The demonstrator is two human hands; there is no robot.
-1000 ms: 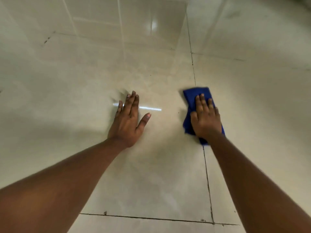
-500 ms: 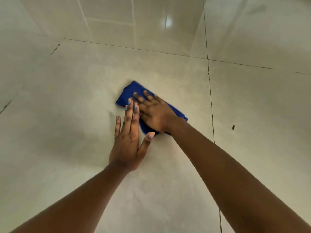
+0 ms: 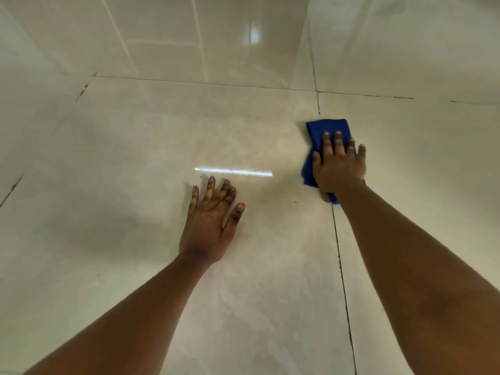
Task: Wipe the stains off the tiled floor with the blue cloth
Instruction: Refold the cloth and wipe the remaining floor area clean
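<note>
A folded blue cloth lies on the beige tiled floor, over the grout line to the right of centre. My right hand presses flat on top of it, fingers spread, covering its lower half. My left hand rests palm down on the bare tile to the left, fingers apart, holding nothing. A few small dark specks dot the tile between the hands.
A bright streak of reflected light crosses the tile just beyond my left fingers. Dark grout lines run between the large tiles. A glossy tiled wall rises at the far edge.
My right hand has swept the cloth from just in front of my left hand over to the right, onto the grout line. The left hand stays planted.
</note>
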